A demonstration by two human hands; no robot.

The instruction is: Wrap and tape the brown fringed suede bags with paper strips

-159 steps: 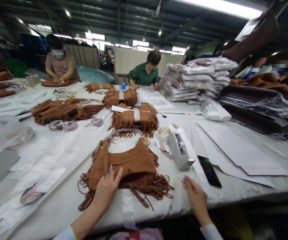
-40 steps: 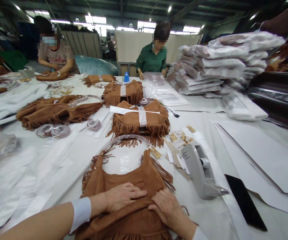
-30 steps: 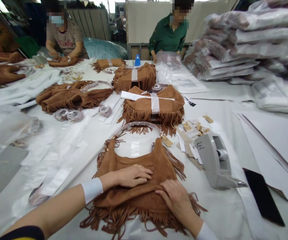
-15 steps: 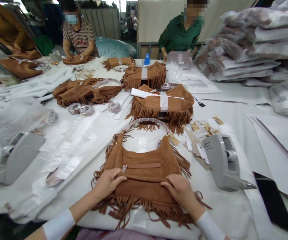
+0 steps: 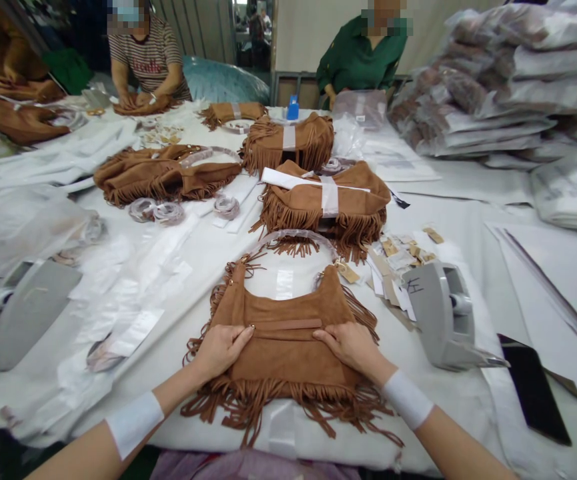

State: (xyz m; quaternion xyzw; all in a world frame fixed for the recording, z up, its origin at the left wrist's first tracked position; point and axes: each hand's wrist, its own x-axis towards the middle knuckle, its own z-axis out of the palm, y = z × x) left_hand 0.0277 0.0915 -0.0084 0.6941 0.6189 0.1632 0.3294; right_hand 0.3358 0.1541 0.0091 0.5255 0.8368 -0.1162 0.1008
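A brown suede-look handbag [image 5: 288, 357] with fringe on its sides and bottom lies flat before me, its wrapped handle [image 5: 298, 235] arching away from me. My left hand [image 5: 222, 348] grips the bag's left side, thumb at the left end of the zipper strip [image 5: 288, 325]. At the strip's right end my right hand [image 5: 351, 343] pinches the suede, its fingers curled and partly hidden. White bands circle both my wrists. A tan tag [image 5: 347, 272] hangs by the handle's right base.
Grey tape dispensers stand left [image 5: 33, 313] and right [image 5: 441, 313]. More fringed bags [image 5: 325, 200] lie beyond, and a black phone [image 5: 535, 390] sits at right. Wrapped packages [image 5: 493, 87] are piled at back right. Two co-workers [image 5: 363, 63] [image 5: 148, 60] work across the table.
Both hands have moved up the bag to the zipper strip. My left thumb now covers the zipper's left end. The lower panel looks flatter, and the view has shifted slightly.
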